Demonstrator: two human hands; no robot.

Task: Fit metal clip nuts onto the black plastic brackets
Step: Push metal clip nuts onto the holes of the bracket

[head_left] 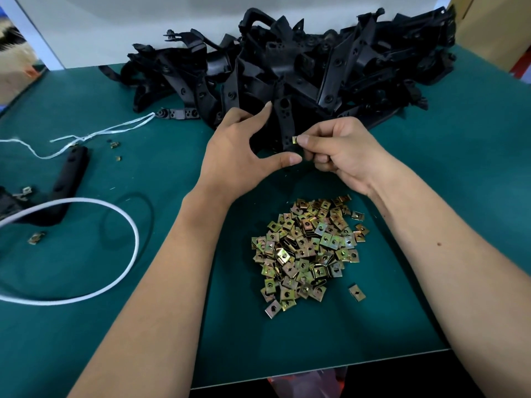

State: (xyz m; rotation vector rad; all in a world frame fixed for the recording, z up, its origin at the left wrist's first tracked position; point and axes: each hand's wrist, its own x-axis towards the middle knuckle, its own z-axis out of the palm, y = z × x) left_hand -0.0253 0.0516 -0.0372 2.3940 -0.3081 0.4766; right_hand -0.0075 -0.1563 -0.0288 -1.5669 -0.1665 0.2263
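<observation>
We're pinching a clip nut (295, 139) in our right hand (342, 152), left hand (240, 156) gripping the bracket (284, 122); big bracket pile (316, 61) and nut heap (309, 251) are waiting.

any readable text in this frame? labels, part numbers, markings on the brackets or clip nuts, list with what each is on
None readable.
Black plastic brackets: moulded holes and ribs only, no legible marking.
Pile of clip nuts: bare plated metal, any stamp too small to tell.
Clip nut pinched by the right hand against the held bracket: no marking visible.
Green mat: unprinted.
</observation>
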